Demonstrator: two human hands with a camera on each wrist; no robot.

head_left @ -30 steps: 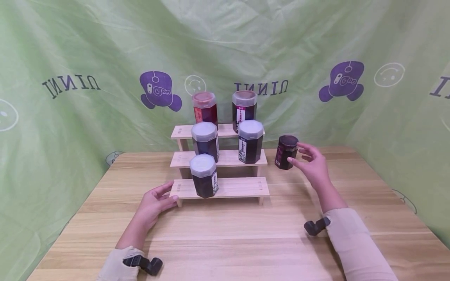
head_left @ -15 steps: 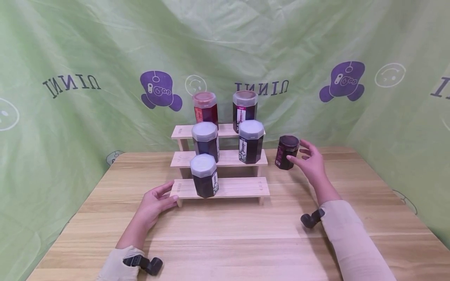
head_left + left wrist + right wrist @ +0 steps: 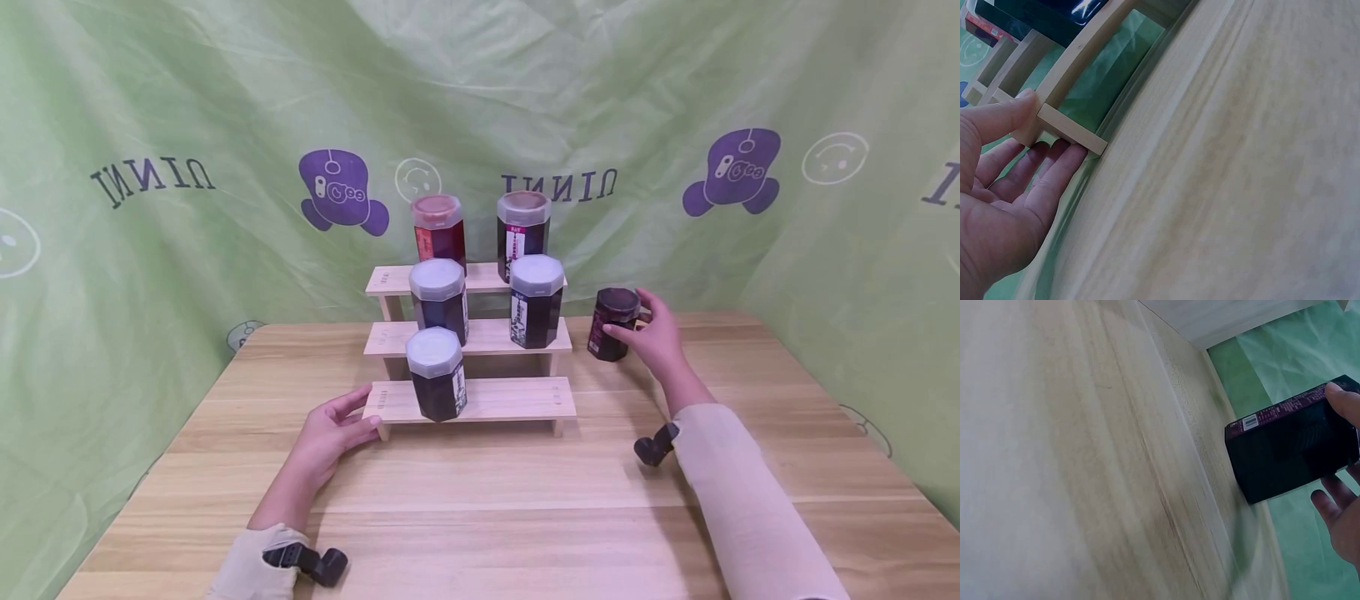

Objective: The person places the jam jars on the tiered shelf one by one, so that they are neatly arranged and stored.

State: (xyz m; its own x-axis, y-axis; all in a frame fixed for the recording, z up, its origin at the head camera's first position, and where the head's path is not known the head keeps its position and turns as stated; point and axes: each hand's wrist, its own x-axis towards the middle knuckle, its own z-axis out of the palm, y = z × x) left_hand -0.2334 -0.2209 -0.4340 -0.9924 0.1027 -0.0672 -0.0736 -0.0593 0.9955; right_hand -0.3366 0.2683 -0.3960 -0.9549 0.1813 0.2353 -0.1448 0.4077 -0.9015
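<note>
A three-tier wooden display stand (image 3: 517, 400) sits mid-table. My left hand (image 3: 330, 437) grips the left end of its lowest step; in the left wrist view, the thumb (image 3: 1007, 115) lies at the step's edge and the fingers are by the leg. To the right of the stand is a dark octagonal jar (image 3: 613, 325) with a purple label, upright. My right hand (image 3: 660, 337) holds it from the right, thumb on the near side, other fingers partly hidden behind. In the right wrist view, the jar (image 3: 1297, 447) shows its barcode near the base.
On the stand are a red jar (image 3: 442, 242) and a dark jar (image 3: 522, 242) on top, two dark jars (image 3: 442, 317) (image 3: 535, 317) on the middle step, and one jar (image 3: 437, 387) at the bottom left. A green printed cloth (image 3: 450, 100) hangs behind.
My right hand has shifted slightly left and farther round the dark jar, its thumb reaching across more of the near side. The jar and my left hand have hardly moved.
</note>
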